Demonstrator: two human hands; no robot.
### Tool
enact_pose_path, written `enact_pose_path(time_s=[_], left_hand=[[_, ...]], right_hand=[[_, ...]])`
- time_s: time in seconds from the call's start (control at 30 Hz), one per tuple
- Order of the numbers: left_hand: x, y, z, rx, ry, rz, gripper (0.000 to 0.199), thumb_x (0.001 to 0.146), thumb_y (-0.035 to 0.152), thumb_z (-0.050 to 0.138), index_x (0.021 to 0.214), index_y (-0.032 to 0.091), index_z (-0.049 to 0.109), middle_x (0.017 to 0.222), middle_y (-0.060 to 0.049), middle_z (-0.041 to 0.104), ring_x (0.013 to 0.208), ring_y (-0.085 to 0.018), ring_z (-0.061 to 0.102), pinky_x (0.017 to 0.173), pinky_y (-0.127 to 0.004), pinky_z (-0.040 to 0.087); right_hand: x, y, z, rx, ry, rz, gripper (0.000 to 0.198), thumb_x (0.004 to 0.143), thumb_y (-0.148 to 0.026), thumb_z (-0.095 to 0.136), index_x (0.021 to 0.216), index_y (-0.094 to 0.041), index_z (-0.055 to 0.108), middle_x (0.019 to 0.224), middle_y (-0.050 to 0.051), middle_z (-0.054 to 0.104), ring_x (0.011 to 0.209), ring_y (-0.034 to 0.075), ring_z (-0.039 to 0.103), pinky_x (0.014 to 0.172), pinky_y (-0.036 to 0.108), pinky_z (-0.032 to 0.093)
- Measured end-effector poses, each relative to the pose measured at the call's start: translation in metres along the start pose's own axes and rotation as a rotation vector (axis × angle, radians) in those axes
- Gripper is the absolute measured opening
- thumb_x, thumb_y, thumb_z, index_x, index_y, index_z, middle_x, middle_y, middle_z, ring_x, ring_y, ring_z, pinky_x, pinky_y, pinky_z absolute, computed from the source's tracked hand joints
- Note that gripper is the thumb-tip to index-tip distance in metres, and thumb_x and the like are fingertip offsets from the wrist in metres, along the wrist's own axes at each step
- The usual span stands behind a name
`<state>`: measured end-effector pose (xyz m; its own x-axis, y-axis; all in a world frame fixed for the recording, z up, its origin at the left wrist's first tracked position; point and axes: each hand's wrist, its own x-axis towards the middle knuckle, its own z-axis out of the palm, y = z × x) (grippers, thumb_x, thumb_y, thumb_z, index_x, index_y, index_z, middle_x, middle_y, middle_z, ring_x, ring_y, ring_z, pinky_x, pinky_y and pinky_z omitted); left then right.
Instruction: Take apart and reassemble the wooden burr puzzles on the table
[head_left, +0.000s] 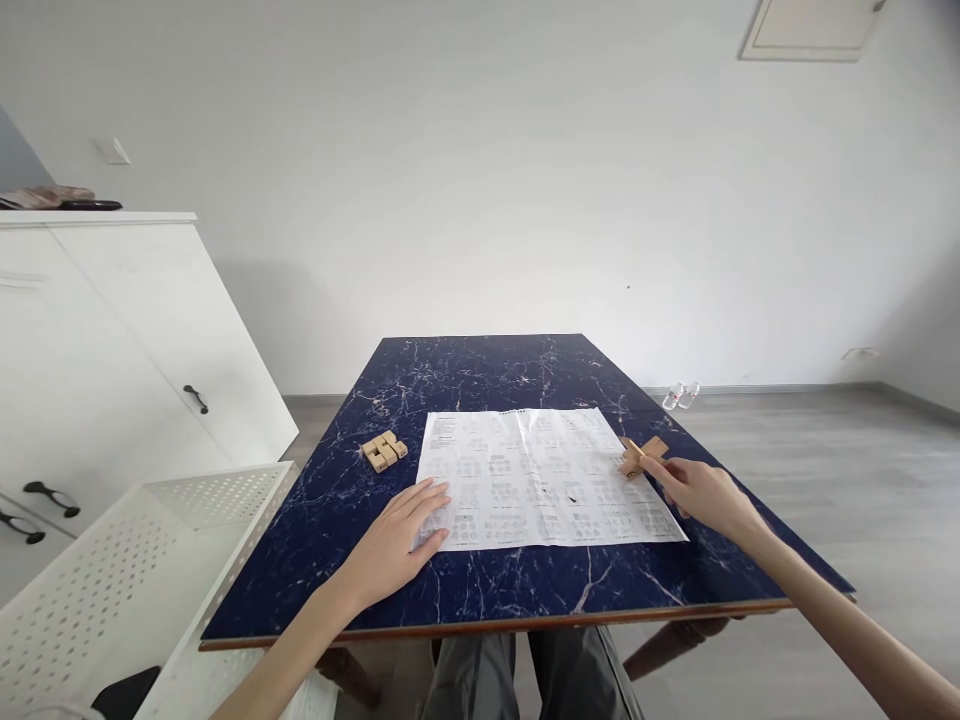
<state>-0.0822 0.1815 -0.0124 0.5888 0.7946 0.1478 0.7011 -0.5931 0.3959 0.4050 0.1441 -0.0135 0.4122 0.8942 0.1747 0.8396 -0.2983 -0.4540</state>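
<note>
A large white sheet of paper [517, 450] printed with rows of small diagrams lies on the blue marbled table. My left hand [397, 535] rests flat on its lower left corner, fingers spread. Beyond the sheet's right edge, my right hand [697, 490] pinches a light wooden puzzle piece [636, 449], whose end under the fingertips is hidden. Around it are other wooden puzzle pieces [657, 446], close to or touching the one in my fingers. To the left of the sheet, several notched wooden blocks [385, 452] sit grouped together.
The table [480, 370] has a brown wooden edge. A white perforated bin [112, 570] stands at its left, beside a white cabinet [150, 330] with black handles. Two clear bottles [681, 396] are on the floor near the wall, past the table's right side.
</note>
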Motion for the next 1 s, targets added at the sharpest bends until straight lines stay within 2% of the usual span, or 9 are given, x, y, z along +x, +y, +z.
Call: enact_pose_path(time_s=[0.07, 0.2, 0.33, 0.43, 0.5, 0.57, 0.63, 0.8, 1.0], left_hand=[[-0.001, 0.000, 0.000, 0.016, -0.018, -0.004, 0.050, 0.108, 0.050, 0.048, 0.152, 0.028, 0.056, 0.165, -0.005, 0.048, 0.157, -0.031, 0.037, 0.128, -0.055, 0.035], [-0.002, 0.005, -0.003, 0.023, 0.035, 0.009, 0.046, 0.107, 0.047, 0.050, 0.148, 0.029, 0.059, 0.161, -0.004, 0.053, 0.156, -0.030, 0.039, 0.128, -0.053, 0.035], [0.003, 0.033, -0.016, -0.117, 0.107, -0.002, 0.048, 0.104, 0.048, 0.057, 0.150, 0.031, 0.054, 0.160, -0.007, 0.053, 0.150, -0.031, 0.047, 0.126, -0.052, 0.038], [0.014, 0.067, -0.030, -0.312, 0.089, -0.004, 0.085, 0.091, 0.056, 0.075, 0.162, 0.036, 0.034, 0.168, -0.010, 0.040, 0.153, -0.036, 0.042, 0.124, -0.056, 0.039], [0.024, 0.090, -0.039, -0.427, 0.044, 0.052, 0.119, 0.074, 0.061, 0.089, 0.167, 0.036, 0.020, 0.173, -0.014, 0.029, 0.156, -0.042, 0.036, 0.123, -0.060, 0.039], [0.033, 0.109, -0.045, -0.493, -0.011, 0.119, 0.134, 0.064, 0.059, 0.096, 0.168, 0.037, 0.015, 0.175, -0.014, 0.022, 0.157, -0.045, 0.030, 0.123, -0.063, 0.036], [0.040, 0.121, -0.048, -0.517, -0.056, 0.186, 0.131, 0.065, 0.055, 0.096, 0.168, 0.038, 0.016, 0.173, -0.013, 0.028, 0.157, -0.044, 0.031, 0.123, -0.062, 0.036], [0.047, 0.125, -0.046, -0.541, -0.033, 0.342, 0.101, 0.070, 0.040, 0.091, 0.157, 0.034, 0.038, 0.142, -0.009, 0.061, 0.131, -0.034, 0.060, 0.117, -0.054, 0.043], [0.048, 0.116, -0.050, -0.633, -0.016, 0.327, 0.094, 0.069, 0.034, 0.090, 0.150, 0.030, 0.043, 0.133, -0.009, 0.063, 0.119, -0.031, 0.065, 0.107, -0.049, 0.052]], right_hand=[[-0.002, -0.010, 0.000, 0.022, -0.064, 0.008, 0.055, 0.094, -0.067, 0.047, 0.060, -0.026, 0.057, 0.055, 0.006, 0.062, 0.054, 0.026, 0.062, 0.058, 0.032, 0.040], [-0.018, -0.038, -0.012, 0.156, -0.036, -0.072, 0.050, 0.098, -0.061, 0.045, 0.063, -0.026, 0.050, 0.054, 0.001, 0.056, 0.052, 0.021, 0.055, 0.059, 0.031, 0.039], [-0.045, -0.080, -0.035, 0.549, -0.357, -0.229, 0.056, 0.101, -0.067, 0.049, 0.066, -0.024, 0.049, 0.057, -0.002, 0.050, 0.052, 0.016, 0.047, 0.058, 0.030, 0.040], [-0.064, -0.113, -0.047, 0.796, -0.596, -0.315, 0.052, 0.103, -0.066, 0.050, 0.073, -0.022, 0.053, 0.059, -0.002, 0.050, 0.053, 0.015, 0.048, 0.055, 0.029, 0.040], [-0.074, -0.131, -0.050, 0.844, -0.701, -0.347, 0.051, 0.103, -0.064, 0.051, 0.077, -0.021, 0.055, 0.060, -0.003, 0.051, 0.054, 0.014, 0.049, 0.056, 0.029, 0.041], [-0.083, -0.144, -0.050, 0.870, -0.772, -0.366, 0.052, 0.103, -0.064, 0.052, 0.077, -0.020, 0.055, 0.060, -0.003, 0.052, 0.053, 0.013, 0.050, 0.056, 0.028, 0.040], [-0.090, -0.153, -0.049, 0.901, -0.824, -0.383, 0.052, 0.103, -0.064, 0.053, 0.077, -0.020, 0.055, 0.061, -0.003, 0.053, 0.053, 0.012, 0.051, 0.056, 0.027, 0.040], [-0.096, -0.160, -0.045, 0.955, -0.886, -0.394, 0.052, 0.103, -0.063, 0.054, 0.075, -0.020, 0.053, 0.061, -0.003, 0.054, 0.052, 0.012, 0.049, 0.056, 0.027, 0.040], [-0.091, -0.164, -0.037, 0.974, -0.862, -0.427, 0.050, 0.105, -0.061, 0.053, 0.077, -0.020, 0.054, 0.059, -0.003, 0.053, 0.051, 0.011, 0.048, 0.055, 0.027, 0.040]])
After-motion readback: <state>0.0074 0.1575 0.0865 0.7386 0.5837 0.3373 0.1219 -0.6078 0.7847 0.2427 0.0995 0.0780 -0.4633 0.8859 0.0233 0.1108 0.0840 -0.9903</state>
